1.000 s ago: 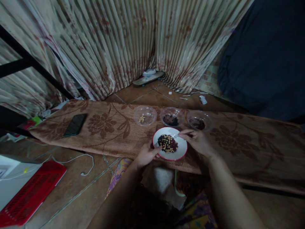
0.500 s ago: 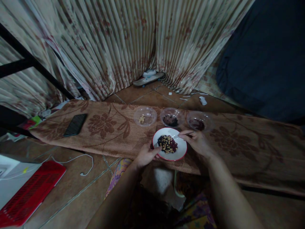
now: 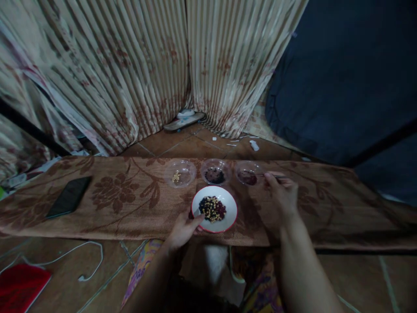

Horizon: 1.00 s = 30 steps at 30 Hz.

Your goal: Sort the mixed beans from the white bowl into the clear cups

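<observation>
The left hand (image 3: pixel 183 230) grips a red-rimmed white bowl (image 3: pixel 230 209) at its 8 o'clock edge, thumb inside; black, yellow and dark red beans (image 3: pixel 212 209) fill its middle. The right hand (image 3: pixel 282 188) pinches a thin utensil (image 3: pixel 259 175), its tip over the clear right-hand dish (image 3: pixel 247 166), between 1 and 2 o'clock from the bowl. Clear dishes of black beans (image 3: pixel 216 176) and yellow beans (image 3: pixel 176 176) sit at 12 and between 10 and 11. A phone (image 3: pixel 69 196) lies at 9 on the cloth-covered table (image 3: pixel 137 226).

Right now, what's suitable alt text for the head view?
The left hand grips a red-rimmed white bowl of pale and dark beans; the right hand holds a thin utensil at the rightmost of three clear bowls lined up on a patterned cloth.
</observation>
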Tool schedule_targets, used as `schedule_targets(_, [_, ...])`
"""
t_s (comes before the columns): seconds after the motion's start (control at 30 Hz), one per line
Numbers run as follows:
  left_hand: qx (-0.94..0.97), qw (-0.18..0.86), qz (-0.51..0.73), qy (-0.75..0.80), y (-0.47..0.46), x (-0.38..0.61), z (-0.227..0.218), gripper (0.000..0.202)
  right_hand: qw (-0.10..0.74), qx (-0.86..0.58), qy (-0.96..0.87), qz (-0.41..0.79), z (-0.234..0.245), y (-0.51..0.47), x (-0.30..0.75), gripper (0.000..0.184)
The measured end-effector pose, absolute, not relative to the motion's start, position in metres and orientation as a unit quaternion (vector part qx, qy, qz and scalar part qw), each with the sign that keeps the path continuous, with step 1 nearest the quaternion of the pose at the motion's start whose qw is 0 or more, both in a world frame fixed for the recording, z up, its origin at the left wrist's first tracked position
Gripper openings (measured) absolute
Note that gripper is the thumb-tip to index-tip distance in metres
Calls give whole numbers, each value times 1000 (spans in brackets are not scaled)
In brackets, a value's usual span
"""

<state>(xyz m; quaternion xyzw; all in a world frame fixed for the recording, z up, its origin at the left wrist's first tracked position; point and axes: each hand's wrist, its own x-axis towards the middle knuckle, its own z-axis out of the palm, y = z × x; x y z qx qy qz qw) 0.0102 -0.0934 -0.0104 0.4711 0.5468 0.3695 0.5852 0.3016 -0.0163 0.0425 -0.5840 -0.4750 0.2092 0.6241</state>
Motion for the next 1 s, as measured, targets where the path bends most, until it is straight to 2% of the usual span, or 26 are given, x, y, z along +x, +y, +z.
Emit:
schedule_targets(0.2, [479,576,357,557,-92,9,-11,44,620,-638,-433,148,29,-8,314,32])
schedule_targets(0.37, [486,581,356,547,-93,9,-9,42,618,-588,-477,212,39,-17,294,25])
schedule_targets(0.43, [482,583,360,546,-93,10,-7,41,581,-560,-520,280,44,-23,287,23])
schedule_targets(0.53, [474,585,363,548,-94,12,-6,39,474,-506,-609,385,45,-29,276,23])
schedule_targets(0.67, [479,588,357,546,-94,11,-9,39,376,-467,-666,444,37,-31,264,29])
schedule_targets(1.0, [485,591,361,534,-93,8,-18,43,357,-488,-651,459,25,-29,251,29])
